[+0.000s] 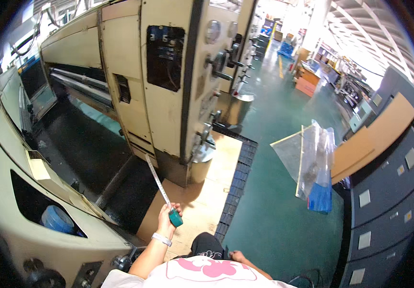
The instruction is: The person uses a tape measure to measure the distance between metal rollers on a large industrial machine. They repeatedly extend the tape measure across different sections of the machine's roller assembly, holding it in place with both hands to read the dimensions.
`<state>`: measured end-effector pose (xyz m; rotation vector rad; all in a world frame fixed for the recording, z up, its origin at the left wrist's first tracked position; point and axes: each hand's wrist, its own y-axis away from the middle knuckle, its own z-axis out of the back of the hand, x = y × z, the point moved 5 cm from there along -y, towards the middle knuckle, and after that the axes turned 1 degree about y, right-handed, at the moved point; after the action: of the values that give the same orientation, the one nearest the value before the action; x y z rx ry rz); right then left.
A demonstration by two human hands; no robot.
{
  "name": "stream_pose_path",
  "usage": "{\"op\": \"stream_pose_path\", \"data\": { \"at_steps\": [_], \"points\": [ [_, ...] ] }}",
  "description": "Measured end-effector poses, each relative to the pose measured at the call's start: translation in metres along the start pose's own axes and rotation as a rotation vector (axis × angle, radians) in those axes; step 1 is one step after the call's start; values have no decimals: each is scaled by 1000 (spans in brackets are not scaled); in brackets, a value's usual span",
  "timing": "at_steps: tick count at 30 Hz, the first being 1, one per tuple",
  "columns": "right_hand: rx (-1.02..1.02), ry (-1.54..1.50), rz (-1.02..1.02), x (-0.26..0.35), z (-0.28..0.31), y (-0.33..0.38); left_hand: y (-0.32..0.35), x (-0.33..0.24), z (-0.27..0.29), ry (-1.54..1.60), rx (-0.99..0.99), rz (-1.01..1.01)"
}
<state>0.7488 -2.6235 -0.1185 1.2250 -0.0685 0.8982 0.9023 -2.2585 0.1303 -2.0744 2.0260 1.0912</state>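
My left hand [169,217] is closed around a green tape measure [175,218]. From its case the white blade [157,181] runs out, tilted up and away toward the lower edge of a cream machine [163,110]. I cannot tell whether the blade's tip touches the machine. Down beside my right leg hangs my right hand [237,256], its fingers curled and no object visible in it. Beneath the tape measure lies a tan board [195,218] on the floor.
A second cream machine part [48,211] with a blue container [57,219] in its opening stands close on my left. Handles and knobs [220,65] stick out from the machine. Black grating [235,185] edges the board. Plastic sheeting [314,153], cardboard [374,137] and grey cabinets [384,211] stand right.
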Motion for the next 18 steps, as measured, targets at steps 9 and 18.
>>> {"op": "stream_pose_path", "data": {
  "at_steps": [9, 18],
  "points": [
    [220, 106, 103, 316, -4, -181, -126, -147, -6, 172, -126, -252],
    [581, 388, 820, 695, -241, -162, -186, -306, 81, 237, -275, -476]
  ]
}}
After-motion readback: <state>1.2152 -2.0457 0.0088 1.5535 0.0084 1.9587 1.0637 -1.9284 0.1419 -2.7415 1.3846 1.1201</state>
